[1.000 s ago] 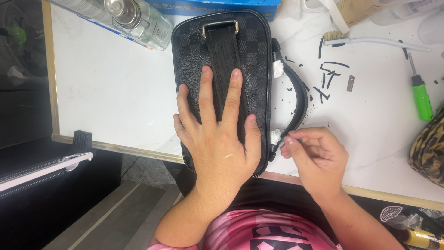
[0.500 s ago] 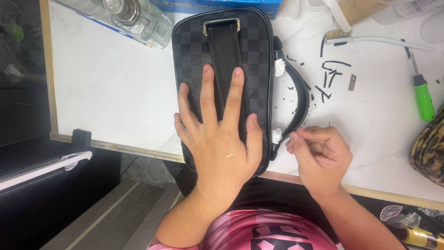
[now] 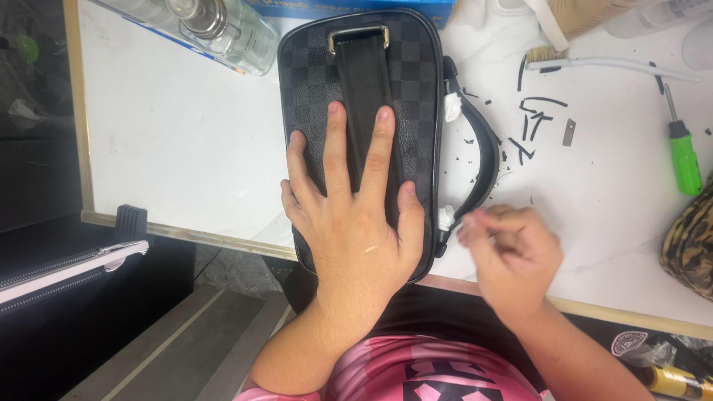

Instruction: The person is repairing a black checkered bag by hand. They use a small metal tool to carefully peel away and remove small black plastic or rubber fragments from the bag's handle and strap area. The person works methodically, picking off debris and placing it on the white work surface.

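A black checkered bag [image 3: 356, 111] lies on the white tabletop [image 3: 186, 148], its near end over the edge. The left hand [image 3: 353, 223] rests flat on it, fingers spread wide across the strap. The right hand [image 3: 512, 256], blurred, is pinched narrow beside the bag's side handle [image 3: 486, 156] near a white wrapped end; what it holds cannot be told. A green screwdriver [image 3: 683, 148] lies far right.

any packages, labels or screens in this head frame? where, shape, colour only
Blue box: top edge, behind the black checkered bag, flat blue strip with light print.
Round sticker: bottom right, below the table edge, pale with dark print.
No screens.
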